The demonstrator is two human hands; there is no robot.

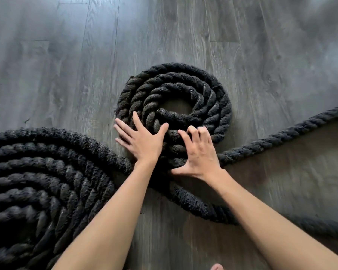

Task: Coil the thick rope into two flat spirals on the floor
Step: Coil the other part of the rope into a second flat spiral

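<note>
A thick black twisted rope lies on the grey wood floor. One small flat spiral [174, 90] of about three turns sits in the middle, with a gap at its centre. A larger spiral [37, 178] fills the lower left and runs off the frame. My left hand [142, 139] lies flat, fingers spread, on the near-left side of the small spiral. My right hand [198, 152] presses on the spiral's near turns with fingers curled and thumb stretched out. A loose stretch of rope [281, 137] leaves the small spiral toward the right edge.
Another rope stretch [199, 205] curves from under my forearms to the lower right. A toe [217, 266] shows at the bottom edge. Bare grey floorboards [164, 26] lie beyond the small spiral.
</note>
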